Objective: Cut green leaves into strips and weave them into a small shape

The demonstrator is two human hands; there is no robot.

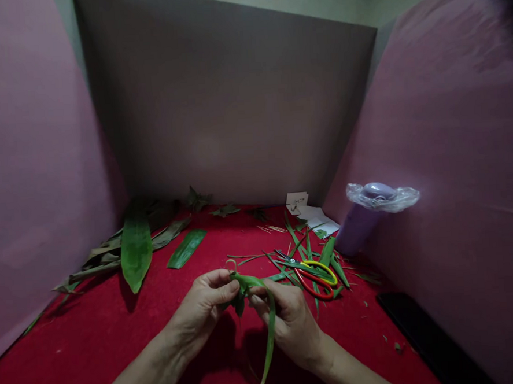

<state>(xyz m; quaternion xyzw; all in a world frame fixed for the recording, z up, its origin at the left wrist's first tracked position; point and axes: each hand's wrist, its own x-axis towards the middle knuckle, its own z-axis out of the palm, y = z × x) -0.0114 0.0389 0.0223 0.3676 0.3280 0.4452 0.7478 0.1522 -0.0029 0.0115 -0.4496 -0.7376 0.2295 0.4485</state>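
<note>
Between my two hands is a folded bundle of green leaf point(241, 294), held above the red cloth. My left hand point(203, 308) pinches its left end between thumb and fingers; a thin curled tip sticks up there. My right hand point(288, 317) is closed on a long narrow leaf strip point(269, 342) that comes from the bundle, bends over the fingers and hangs down toward me. The fingertips of the right hand are partly hidden behind the leaf. Just beyond my right hand lie scissors point(316, 278) with one yellow and one red handle, on leaf scraps.
A purple bottle point(358, 226) with clear plastic round its top stands at right, near white papers point(314, 217). A black flat object point(421, 332) lies at the right edge. Broad leaves point(137, 245) and a cut leaf piece point(187, 248) lie left. Pink and grey walls enclose the red cloth point(96, 341).
</note>
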